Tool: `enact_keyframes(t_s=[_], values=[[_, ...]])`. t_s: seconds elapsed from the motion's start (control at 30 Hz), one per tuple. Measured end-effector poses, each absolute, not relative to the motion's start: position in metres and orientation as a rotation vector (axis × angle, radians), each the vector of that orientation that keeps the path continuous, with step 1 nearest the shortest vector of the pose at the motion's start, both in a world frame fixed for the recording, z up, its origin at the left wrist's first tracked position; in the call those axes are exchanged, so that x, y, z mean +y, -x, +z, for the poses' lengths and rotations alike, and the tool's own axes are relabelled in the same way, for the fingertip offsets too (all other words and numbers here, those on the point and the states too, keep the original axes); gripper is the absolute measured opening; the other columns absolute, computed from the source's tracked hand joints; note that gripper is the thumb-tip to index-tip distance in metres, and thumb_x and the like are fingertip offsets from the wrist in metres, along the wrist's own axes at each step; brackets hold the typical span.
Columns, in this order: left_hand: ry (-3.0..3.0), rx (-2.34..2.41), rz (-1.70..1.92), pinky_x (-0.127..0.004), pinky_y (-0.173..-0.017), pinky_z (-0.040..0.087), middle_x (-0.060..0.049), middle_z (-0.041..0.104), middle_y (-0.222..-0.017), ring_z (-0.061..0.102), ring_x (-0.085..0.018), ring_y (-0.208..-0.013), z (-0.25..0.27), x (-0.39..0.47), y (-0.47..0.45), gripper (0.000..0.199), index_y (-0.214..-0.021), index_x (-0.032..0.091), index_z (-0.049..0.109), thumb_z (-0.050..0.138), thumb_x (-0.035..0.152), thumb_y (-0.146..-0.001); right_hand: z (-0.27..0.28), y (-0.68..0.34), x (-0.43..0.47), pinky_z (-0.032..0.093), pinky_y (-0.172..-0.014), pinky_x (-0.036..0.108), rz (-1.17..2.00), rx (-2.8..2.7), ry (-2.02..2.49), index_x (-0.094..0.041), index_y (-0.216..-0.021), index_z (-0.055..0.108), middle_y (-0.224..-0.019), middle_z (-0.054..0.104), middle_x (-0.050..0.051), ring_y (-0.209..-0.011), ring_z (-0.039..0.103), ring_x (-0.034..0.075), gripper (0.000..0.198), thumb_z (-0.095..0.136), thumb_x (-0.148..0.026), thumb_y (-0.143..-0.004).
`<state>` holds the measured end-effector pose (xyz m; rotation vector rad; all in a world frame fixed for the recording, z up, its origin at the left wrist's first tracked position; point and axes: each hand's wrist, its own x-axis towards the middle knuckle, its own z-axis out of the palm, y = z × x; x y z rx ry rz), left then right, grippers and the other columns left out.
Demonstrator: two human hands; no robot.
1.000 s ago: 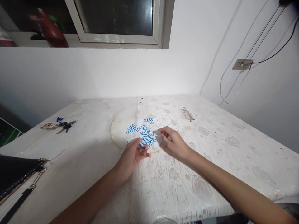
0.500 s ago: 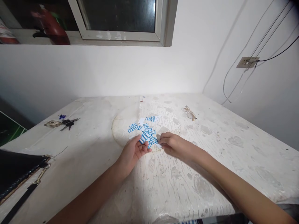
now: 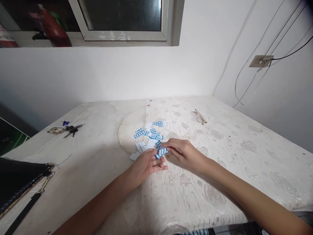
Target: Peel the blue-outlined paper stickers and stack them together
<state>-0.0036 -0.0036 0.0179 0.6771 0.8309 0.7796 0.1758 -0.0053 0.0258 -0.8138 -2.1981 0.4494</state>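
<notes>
Small white cards with blue-outlined boxes (image 3: 161,152) are between my two hands. My left hand (image 3: 146,165) pinches their left side between thumb and fingers, palm turned up. From the right, the fingertips of my right hand (image 3: 185,152) close on the same cards. Just beyond lies a loose heap of similar blue-printed cards (image 3: 155,135). Several blank-looking white cards (image 3: 140,147) lie left of the heap, partly behind my left hand. A small group of printed cards (image 3: 157,123) sits farther back.
Folded glasses (image 3: 199,117) lie at the back right of the covered table (image 3: 117,209). Keys (image 3: 72,129) are on the left, behind a black bag (image 3: 22,182) with a strap. Bottles stand on the window sill, and a wall socket (image 3: 261,61) with cables is at right.
Both hands have come together, and cards are now held between them. My left hand moved slightly right and nearer. White cards left of the heap, mostly hidden before, now show.
</notes>
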Motion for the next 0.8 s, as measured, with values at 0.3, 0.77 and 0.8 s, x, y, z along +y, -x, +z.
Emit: enact_keyframes(t_s=[0.3,0.77,0.8], values=[[-0.747,0.726,0.696,-0.043,-0.082,0.045,-0.006,0.06,-0.074,0.06,-0.019,-0.072,0.014,-0.008,0.002,0.018,-0.088,0.016,0.051,0.06,0.026,-0.076,0.016,-0.169,-0.013,0.043,-0.057,0.025,0.25,-2.339,0.89,-0.016,-0.099,0.061,-0.08,0.051,0.005,-0.069,0.05,0.014,0.022,0.043,-0.015,-0.086],[-0.711,0.673,0.715,-0.039,-0.078,0.046,-0.01,0.062,-0.078,0.06,-0.018,-0.064,0.022,-0.007,0.0,0.02,-0.094,0.011,0.056,0.049,0.026,-0.084,0.015,-0.163,-0.008,0.044,-0.059,0.027,0.91,-1.778,1.1,-0.017,-0.093,0.063,-0.085,0.059,0.005,-0.068,0.054,0.013,0.018,0.047,-0.018,-0.083],[-0.727,0.657,0.713,-0.04,-0.08,0.045,-0.011,0.063,-0.081,0.06,-0.018,-0.065,0.022,-0.008,0.0,0.021,-0.096,0.01,0.056,0.048,0.026,-0.084,0.014,-0.163,-0.007,0.043,-0.057,0.027,0.987,-1.717,1.109,-0.017,-0.094,0.062,-0.085,0.06,0.005,-0.066,0.053,0.013,0.018,0.048,-0.021,-0.083]])
